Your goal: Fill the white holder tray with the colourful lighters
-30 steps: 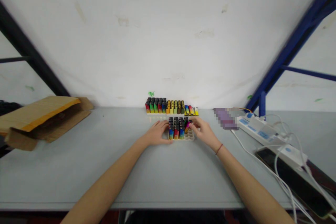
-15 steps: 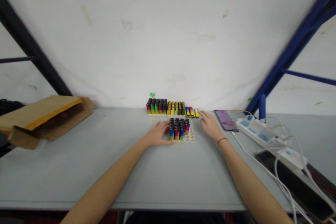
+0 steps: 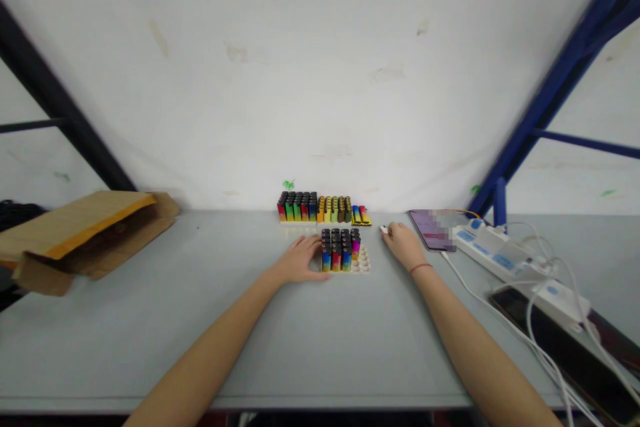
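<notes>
A: What's nearest?

B: The left hand (image 3: 299,260) lies flat, fingers loosely spread, touching the left side of the small tray (image 3: 361,263) of upright lighters (image 3: 341,248).

A: And the other?

B: The right hand (image 3: 403,244) is curled around a lighter (image 3: 384,229); just its tip shows, right of the tray.

A: Farther back?

B: A long row of lighters (image 3: 323,207) stands along the wall. A phone (image 3: 431,228) lies to the right.

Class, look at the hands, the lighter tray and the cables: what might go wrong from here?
1. The left hand rests against the near tray, which is only partly filled with upright lighters; a nudge may topple them.
2. The right hand seems to pinch a small pale item beside the phone and white cables; a sweep could snag them.
</notes>
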Motion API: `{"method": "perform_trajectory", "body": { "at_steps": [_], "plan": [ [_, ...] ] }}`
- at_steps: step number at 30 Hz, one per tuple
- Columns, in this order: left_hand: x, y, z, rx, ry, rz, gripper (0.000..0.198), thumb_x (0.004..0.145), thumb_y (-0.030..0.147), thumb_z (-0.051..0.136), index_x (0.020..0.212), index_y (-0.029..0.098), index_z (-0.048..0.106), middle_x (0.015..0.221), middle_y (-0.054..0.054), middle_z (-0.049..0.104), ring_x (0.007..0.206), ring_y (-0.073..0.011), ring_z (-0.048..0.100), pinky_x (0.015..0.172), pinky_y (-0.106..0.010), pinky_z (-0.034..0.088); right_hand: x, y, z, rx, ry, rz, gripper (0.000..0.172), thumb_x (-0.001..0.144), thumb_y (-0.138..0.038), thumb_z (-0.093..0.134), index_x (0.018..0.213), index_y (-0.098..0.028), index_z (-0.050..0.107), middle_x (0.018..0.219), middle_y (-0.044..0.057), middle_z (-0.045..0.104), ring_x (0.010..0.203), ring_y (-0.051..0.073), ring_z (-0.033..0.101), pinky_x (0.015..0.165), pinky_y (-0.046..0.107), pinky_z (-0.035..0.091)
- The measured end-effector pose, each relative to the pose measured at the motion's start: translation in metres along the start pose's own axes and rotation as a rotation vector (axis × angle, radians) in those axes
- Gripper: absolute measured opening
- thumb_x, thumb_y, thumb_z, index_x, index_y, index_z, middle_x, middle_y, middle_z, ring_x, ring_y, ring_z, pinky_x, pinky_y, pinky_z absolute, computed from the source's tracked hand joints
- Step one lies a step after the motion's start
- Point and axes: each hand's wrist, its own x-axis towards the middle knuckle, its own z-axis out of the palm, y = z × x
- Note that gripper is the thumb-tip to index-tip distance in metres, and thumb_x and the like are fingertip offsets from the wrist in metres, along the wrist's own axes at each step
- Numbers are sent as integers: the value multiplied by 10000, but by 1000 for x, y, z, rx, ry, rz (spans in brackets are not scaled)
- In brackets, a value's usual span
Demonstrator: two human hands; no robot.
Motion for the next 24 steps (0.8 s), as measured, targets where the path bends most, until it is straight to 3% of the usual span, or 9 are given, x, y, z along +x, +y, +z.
{"method": "perform_trajectory", "body": {
  "at_steps": [4, 7, 12, 15, 18, 24],
  "plan": [
    [0, -1, 0, 10, -12, -8, 867, 720, 651, 682, 1378, 129, 465, 1498, -190, 406, 1393, -373, 353, 1180, -523, 180, 0, 0, 5, 23, -41, 40, 174, 875, -102, 517, 991, -74, 644, 1002, 229, 657, 928, 265, 631, 797, 316, 417],
    [0, -2, 1, 11, -5, 3, 867, 734, 664, 661, 1385, 130, 456, 1491, -187, 417, 1389, -369, 361, 1179, -522, 185, -3, 0, 3, 102, -32, 21, 203, 893, -117, 467, 1009, -89, 631, 1002, 196, 656, 901, 235, 627, 784, 296, 422],
    [1, -4, 3, 36, 6, 17, 885, 737, 679, 648, 1402, 134, 436, 1480, -183, 434, 1385, -361, 367, 1179, -510, 192, -9, -4, -6, 636, 69, 16, 272, 908, -298, 444, 1128, -166, 536, 728, 18, 608, 637, 180, 562, 616, 276, 419],
    [1, -4, 3, 42, 1, 13, 887, 738, 687, 641, 1401, 132, 440, 1480, -184, 433, 1385, -361, 367, 1180, -506, 191, -13, -12, -7, 975, -7, 71, 313, 871, -495, 482, 903, -194, 558, 542, -61, 457, 462, 128, 422, 479, 236, 348],
    [1, -3, 3, 31, 1, 8, 884, 739, 686, 639, 1401, 137, 440, 1481, -184, 432, 1388, -363, 363, 1181, -509, 186, -14, -21, -4, 1187, -124, 204, 487, 854, -640, 404, 617, -218, 449, 450, -79, 321, 377, 95, 305, 397, 225, 262],
    [1, -4, 3, 5, 1, 11, 886, 731, 686, 642, 1403, 152, 427, 1485, -184, 428, 1395, -359, 354, 1172, -519, 189, -13, -32, 6, 1372, -89, 345, 461, 863, -526, 305, 486, -267, 252, 352, -65, 240, 307, 97, 220, 339, 238, 199]
  ]
}}
